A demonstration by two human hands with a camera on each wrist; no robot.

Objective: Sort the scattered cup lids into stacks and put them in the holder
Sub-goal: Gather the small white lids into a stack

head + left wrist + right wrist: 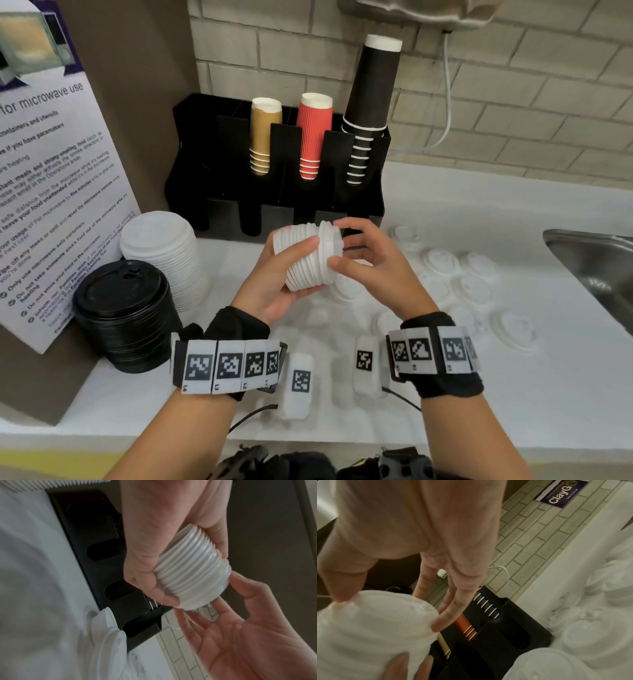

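Observation:
My left hand [305,270] grips a stack of small white lids [308,260] lying sideways in the air in front of the black holder [191,137]. The thumb lies on top and the fingers wrap underneath. My right hand [337,244] pinches the end lid [330,245] of that stack between thumb and fingertips. The left wrist view shows the ribbed stack [190,574] with the right hand's fingers [192,622] at its end. Several loose white lids [472,287] lie scattered on the counter to the right.
A tall stack of large white lids [161,250] and a stack of black lids [123,308] stand at the left by a leaning poster [51,171]. The holder carries gold [262,137], red [313,137] and black cups [370,102]. A steel sink [596,260] lies far right.

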